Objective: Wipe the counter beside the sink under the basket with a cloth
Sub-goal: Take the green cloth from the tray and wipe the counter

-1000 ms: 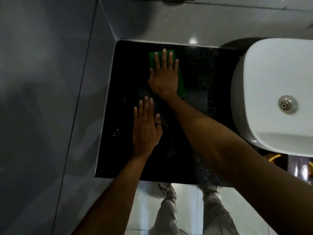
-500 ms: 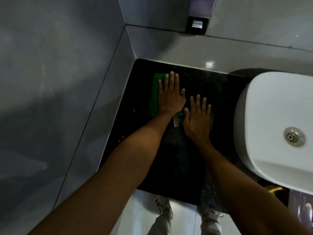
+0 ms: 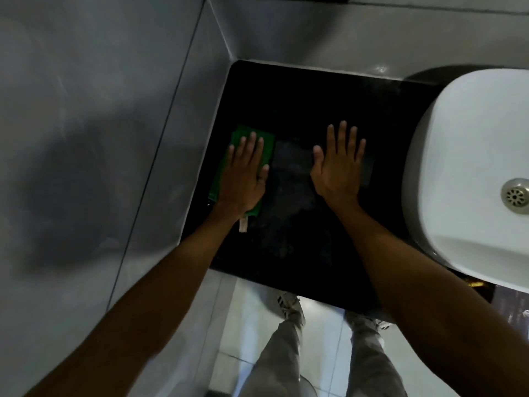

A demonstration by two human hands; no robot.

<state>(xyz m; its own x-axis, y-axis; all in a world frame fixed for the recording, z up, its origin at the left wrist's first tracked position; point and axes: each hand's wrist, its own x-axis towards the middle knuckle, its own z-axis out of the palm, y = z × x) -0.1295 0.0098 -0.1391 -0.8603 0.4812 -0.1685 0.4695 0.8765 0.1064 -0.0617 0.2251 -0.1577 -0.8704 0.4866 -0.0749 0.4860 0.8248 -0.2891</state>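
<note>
A folded green cloth (image 3: 267, 147) lies on the black counter (image 3: 315, 96), close to its left edge by the wall. My left hand (image 3: 246, 179) presses flat on the cloth with fingers spread and covers most of it. A small white tag (image 3: 243, 224) sticks out from under the wrist. My right hand (image 3: 337, 167) rests flat and open on the bare counter, between the cloth and the sink, holding nothing. No basket is in view.
A white sink (image 3: 469, 167) with a metal drain (image 3: 515, 196) sits on the counter's right side. Grey tiled walls (image 3: 114, 138) bound the counter on the left and at the back. Below the front edge are the floor and my legs (image 3: 286, 353).
One second ago my right hand pressed the cloth at the back; then my left hand took it. The left hand has slid the cloth nearer and leftward, and the right hand moved away toward the sink.
</note>
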